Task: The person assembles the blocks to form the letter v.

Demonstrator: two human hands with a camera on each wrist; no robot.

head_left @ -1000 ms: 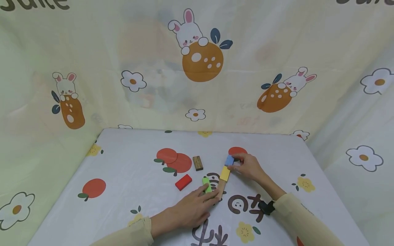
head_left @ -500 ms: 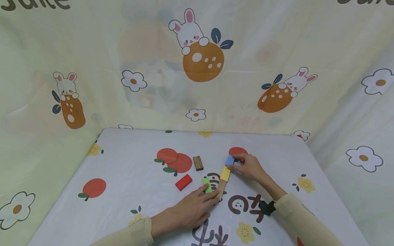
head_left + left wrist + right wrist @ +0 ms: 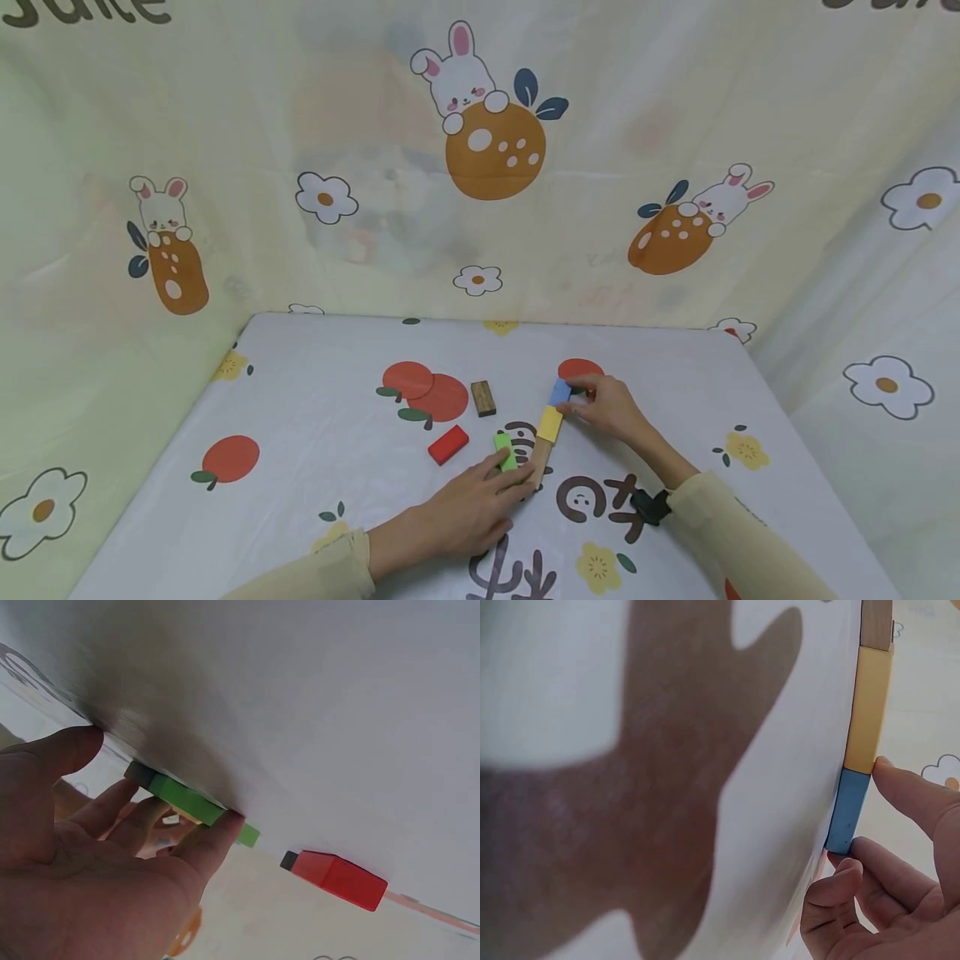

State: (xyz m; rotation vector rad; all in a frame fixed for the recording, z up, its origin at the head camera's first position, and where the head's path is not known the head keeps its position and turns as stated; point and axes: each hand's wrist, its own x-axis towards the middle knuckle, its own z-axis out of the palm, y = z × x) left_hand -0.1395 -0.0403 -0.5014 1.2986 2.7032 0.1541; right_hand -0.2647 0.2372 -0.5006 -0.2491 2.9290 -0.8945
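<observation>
A blue block (image 3: 559, 392), a yellow block (image 3: 550, 424) and a plain wooden block (image 3: 539, 460) lie end to end in a slanting row. My right hand (image 3: 609, 408) pinches the blue one at the far end of the row; in the right wrist view the thumb (image 3: 907, 793) sits near its joint with the yellow block and a finger at its outer end. My left hand (image 3: 467, 510) lies low with fingers spread. One of its fingertips touches a green block (image 3: 502, 443), and another reaches the near end of the wooden block, partly covering it.
A red block (image 3: 447, 445) lies left of the green one, and a dark brown block (image 3: 483, 398) sits farther back. The white tablecloth (image 3: 300, 400) has printed fruit, flowers and letters. A patterned curtain (image 3: 360, 275) rises along the table's back edge.
</observation>
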